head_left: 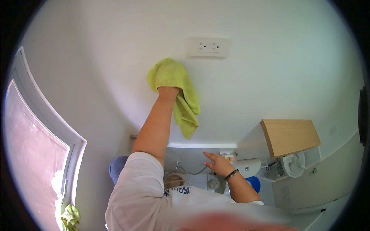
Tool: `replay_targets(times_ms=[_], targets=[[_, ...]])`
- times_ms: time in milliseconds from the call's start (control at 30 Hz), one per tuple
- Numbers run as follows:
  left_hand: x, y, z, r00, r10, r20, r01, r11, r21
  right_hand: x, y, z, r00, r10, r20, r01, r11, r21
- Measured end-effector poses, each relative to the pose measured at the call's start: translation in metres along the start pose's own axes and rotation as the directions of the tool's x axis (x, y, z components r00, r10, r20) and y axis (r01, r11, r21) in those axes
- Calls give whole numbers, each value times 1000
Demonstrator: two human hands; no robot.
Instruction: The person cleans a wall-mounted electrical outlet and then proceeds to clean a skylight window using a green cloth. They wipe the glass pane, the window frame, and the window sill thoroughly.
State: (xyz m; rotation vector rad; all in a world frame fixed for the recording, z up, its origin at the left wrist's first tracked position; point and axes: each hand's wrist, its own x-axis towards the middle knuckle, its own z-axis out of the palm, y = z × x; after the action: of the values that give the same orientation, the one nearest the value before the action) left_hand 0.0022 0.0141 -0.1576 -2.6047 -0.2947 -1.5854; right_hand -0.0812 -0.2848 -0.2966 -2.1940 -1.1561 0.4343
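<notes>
A lime-green cleaning cloth [169, 75] lies against the white wall, below and left of a double power outlet [208, 46]. My left hand [168, 91] presses the cloth to the wall; the fabric covers its fingers, and a loose end hangs down past the wrist. Lower and to the right, my right hand [220, 165] holds nothing, its fingers spread apart and a dark bracelet on the wrist. Near its fingertips is a small white fixture [229, 154] on the lower wall.
A window frame [77, 154] rises on the left, with another green cloth [70, 216] at its lower corner. To the right stand a wooden cabinet [291, 135] and a white sink [293, 166]. Far below are a toilet tank [248, 168], a blue bucket [253, 183] and a brown bucket [174, 181].
</notes>
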Motion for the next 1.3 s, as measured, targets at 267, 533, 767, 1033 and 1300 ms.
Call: replay_targets(times_ms=[267,533,767,1033,1300], targets=[[5,24,-31,807,-335,486,454,879,-148,3,-2,2,999,-21,27,21,1000,8],[7,1,-30,837,-246,489,480,760,-439,13,-11,-7,994,23,110,-18,999,-49],[-30,6,-18,891,-226,395,431,698,-572,17,-11,-3,996,6,91,-3,999,-35],[-28,-4,10,795,-357,490,586,247,-772,24,-14,-2,993,66,101,-65,998,-15],[-72,23,-16,965,-258,53,264,937,-228,15,-11,-7,999,14,29,-13,1000,-25]])
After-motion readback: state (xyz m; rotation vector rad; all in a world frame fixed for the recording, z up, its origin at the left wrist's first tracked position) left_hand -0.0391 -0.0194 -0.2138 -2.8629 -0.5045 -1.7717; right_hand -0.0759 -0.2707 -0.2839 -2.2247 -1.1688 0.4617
